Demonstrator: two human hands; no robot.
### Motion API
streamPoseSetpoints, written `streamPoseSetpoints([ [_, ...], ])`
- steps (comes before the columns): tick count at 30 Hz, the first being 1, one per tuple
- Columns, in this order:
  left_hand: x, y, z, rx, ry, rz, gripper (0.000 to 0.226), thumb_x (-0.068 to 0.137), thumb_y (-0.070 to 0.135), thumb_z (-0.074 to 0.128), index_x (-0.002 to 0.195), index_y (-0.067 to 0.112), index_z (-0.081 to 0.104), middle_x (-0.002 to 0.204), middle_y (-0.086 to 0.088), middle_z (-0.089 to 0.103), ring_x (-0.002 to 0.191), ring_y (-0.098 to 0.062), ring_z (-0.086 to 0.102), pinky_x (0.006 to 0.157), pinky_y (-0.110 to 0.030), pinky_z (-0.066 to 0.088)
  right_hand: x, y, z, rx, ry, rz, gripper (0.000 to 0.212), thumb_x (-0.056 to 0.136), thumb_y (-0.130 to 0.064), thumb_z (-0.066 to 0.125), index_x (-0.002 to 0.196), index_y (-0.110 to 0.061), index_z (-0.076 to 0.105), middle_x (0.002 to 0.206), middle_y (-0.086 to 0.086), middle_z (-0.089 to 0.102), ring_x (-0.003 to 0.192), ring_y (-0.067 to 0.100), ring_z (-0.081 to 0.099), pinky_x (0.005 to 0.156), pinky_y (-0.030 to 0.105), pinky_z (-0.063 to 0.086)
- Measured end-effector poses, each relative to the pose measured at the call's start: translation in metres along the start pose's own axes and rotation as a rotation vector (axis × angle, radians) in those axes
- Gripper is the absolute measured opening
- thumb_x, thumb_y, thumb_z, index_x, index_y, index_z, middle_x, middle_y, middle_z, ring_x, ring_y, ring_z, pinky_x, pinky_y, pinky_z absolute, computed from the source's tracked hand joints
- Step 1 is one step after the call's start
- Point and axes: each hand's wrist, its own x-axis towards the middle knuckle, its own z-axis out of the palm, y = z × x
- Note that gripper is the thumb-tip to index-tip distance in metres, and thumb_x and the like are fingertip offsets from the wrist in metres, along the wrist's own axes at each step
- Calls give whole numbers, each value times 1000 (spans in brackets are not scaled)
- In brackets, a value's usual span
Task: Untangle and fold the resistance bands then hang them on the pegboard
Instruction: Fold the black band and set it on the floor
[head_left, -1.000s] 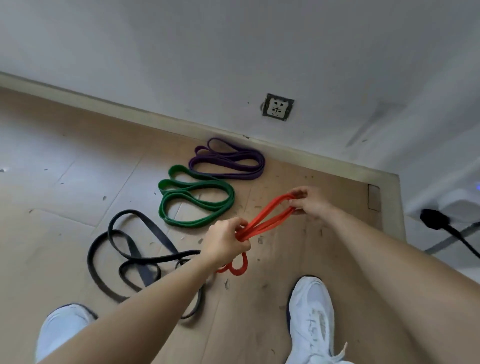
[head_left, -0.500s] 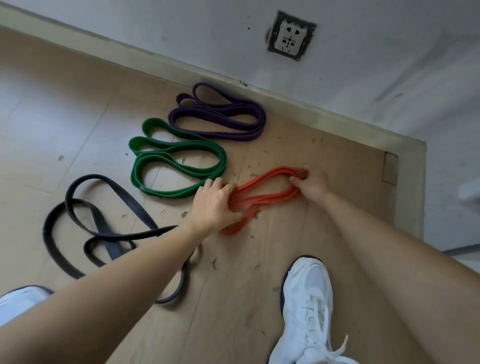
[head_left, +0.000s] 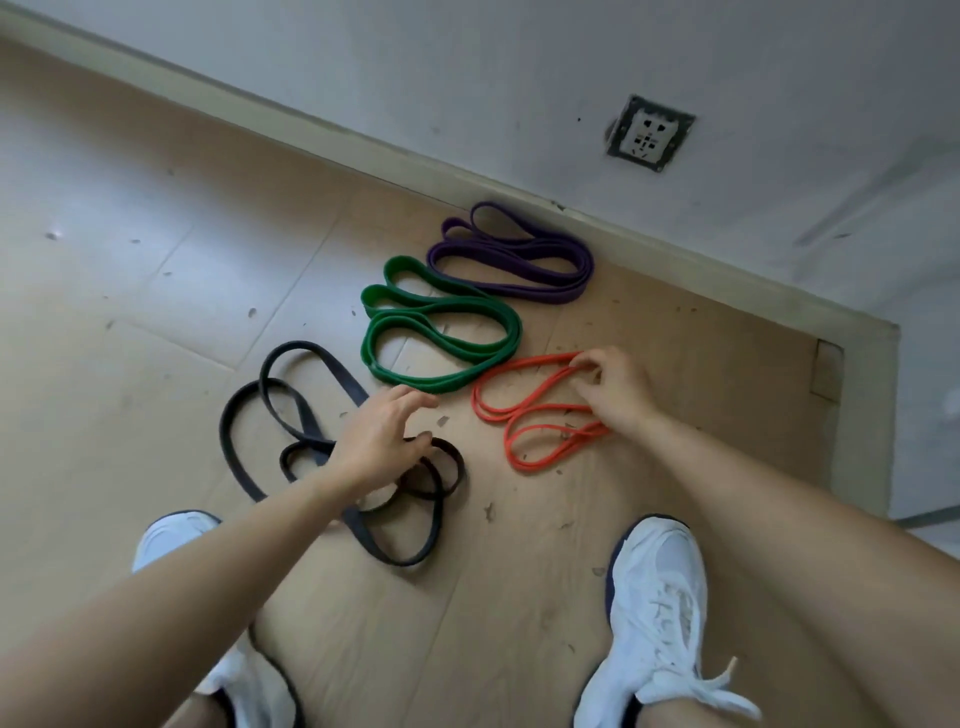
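Orange band (head_left: 519, 467) may spring open if let go.
Right hand (head_left: 618, 400) pinches its two o'clock end; left hand (head_left: 374, 441), fingers loose, hovers over black band (head_left: 358, 530) at nine o'clock.

The right hand (head_left: 615, 395) is pinching the orange band (head_left: 521, 365) on the floor (head_left: 156, 291); at its eight o'clock, the left hand (head_left: 376, 441) is spreading relaxed fingers over the black band (head_left: 224, 434).

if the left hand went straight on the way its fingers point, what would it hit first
Most likely the near edge of the green band, which lies just ahead of the left hand, though depth is unclear.
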Motion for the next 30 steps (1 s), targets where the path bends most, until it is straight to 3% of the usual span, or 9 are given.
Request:
streamPoseSetpoints([
  [3, -21, -28, -23, 74, -63, -74, 44, 85, 29, 68, 129, 25, 63, 127, 3, 63, 119, -19, 53, 95, -34, 46, -19, -42, 28, 26, -135, -141, 15, 85, -13, 75, 99, -12, 75, 100, 5, 75, 91, 17, 66, 86, 31, 51],
  [5, -34, -46, -29, 169, -162, -121, 60, 78, 47, 59, 136, 29, 58, 137, 2, 59, 126, -22, 49, 102, -38, 44, -32, -65, 50, 21, -259, -186, 19, 85, -18, 76, 103, -12, 75, 101, 6, 75, 91, 19, 67, 87, 34, 53],
  [9, -54, -66, -21, 360, -341, -192, 81, 80, 65, 58, 151, 32, 39, 144, 5, 53, 133, -24, 43, 107, -41, 37, -54, -90, 97, -158, -492, -262, 55, 83, -34, 77, 134, -18, 61, 131, 7, 61, 122, 25, 57, 104, 36, 45],
  [12, -60, -65, -14, 399, -409, -165, 67, 85, 62, 60, 143, 30, 47, 132, 4, 60, 122, -23, 51, 98, -38, 44, -71, -93, 125, -266, -571, -262, 84, 81, -47, 77, 151, -22, 38, 146, 7, 46, 137, 29, 43, 112, 38, 38],
  [14, -64, -65, -14, 367, -500, -162, 44, 88, 58, 61, 119, 27, 58, 116, 1, 65, 105, -22, 58, 87, -38, 51, -83, -95, 136, -290, -599, -203, 97, 81, -46, 77, 158, -21, 23, 156, 5, 36, 144, 29, 37, 115, 40, 36],
  [16, -67, -63, -17, 334, -564, -160, 31, 88, 52, 64, 100, 24, 58, 101, 2, 63, 90, -20, 55, 77, -37, 52, -92, -97, 140, -288, -603, -169, 86, 84, -36, 75, 156, -24, 29, 153, 5, 39, 141, 29, 42, 113, 37, 39],
  [20, -70, -55, -41, 204, -585, -152, 34, 86, 48, 72, 110, 24, 69, 104, 3, 69, 90, -16, 59, 73, -31, 47, -99, -108, 124, -348, -632, -220, 30, 82, -25, 72, 110, -23, 66, 114, 7, 58, 109, 31, 61, 87, 34, 49],
  [26, -76, -32, -101, 92, -532, -175, 12, 90, 38, 73, 91, 26, 74, 75, 13, 65, 70, -6, 59, 64, -21, 44, -109, -131, 66, -241, -671, -238, 31, 77, -28, 83, 102, -17, 67, 96, 0, 63, 91, 22, 64, 75, 31, 53],
  [30, -86, 14, -157, -1, -512, -135, 9, 93, 29, 70, 84, 29, 68, 74, 8, 75, 60, -2, 60, 64, -24, 50, -122, -158, 16, -256, -639, -335, 16, 86, -23, 75, 99, -14, 72, 86, -1, 62, 81, 15, 59, 68, 26, 43],
])
